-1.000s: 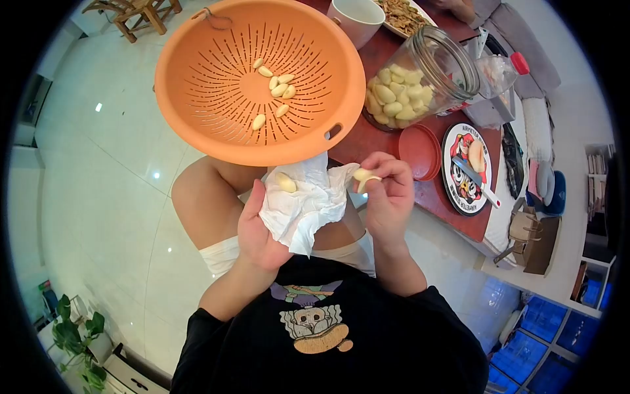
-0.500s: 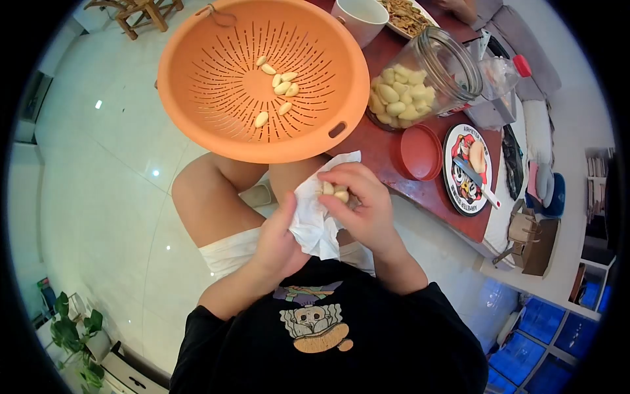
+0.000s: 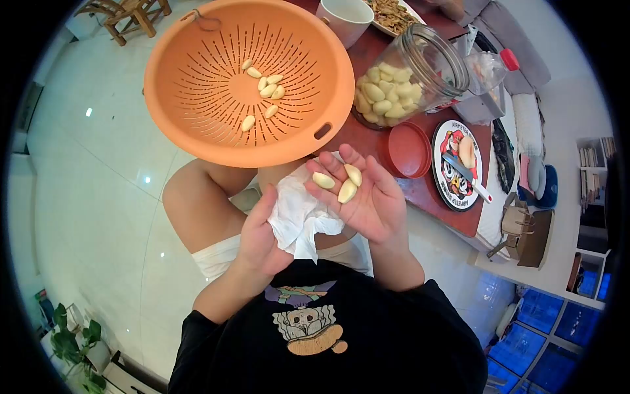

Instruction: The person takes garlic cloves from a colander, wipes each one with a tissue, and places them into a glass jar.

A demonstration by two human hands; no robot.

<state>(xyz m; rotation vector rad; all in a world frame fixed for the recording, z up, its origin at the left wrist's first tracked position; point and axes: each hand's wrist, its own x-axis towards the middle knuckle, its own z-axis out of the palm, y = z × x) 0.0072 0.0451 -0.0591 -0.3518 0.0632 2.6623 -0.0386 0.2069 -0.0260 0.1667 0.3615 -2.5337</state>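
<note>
Three peeled garlic cloves (image 3: pixel 347 191) rest on the upturned palm and fingers of my right hand (image 3: pixel 373 207), which is spread. A crumpled white tissue (image 3: pixel 302 213) lies in my left hand (image 3: pixel 261 240), its thumb over the tissue's edge and its other fingers hidden beneath. Just beyond my hands, an orange colander (image 3: pixel 197 141) holds several cloves (image 3: pixel 268 90). To its right, a glass jar (image 3: pixel 426 72) leans on its side with many peeled cloves (image 3: pixel 387 95) inside.
On the red table (image 3: pixel 433 210) are a red lid (image 3: pixel 407 150), a cartoon plate (image 3: pixel 453 190) with a knife (image 3: pixel 467 176), a white bowl (image 3: pixel 346 20) and a dish of food (image 3: pixel 394 14). A plastic bottle (image 3: pixel 489 69) lies behind the jar. Another person's arm shows at the top.
My right hand has turned palm up and opened, showing three cloves that it gathered from the tissue. The tissue is now only in my left hand. The view has shifted slightly.
</note>
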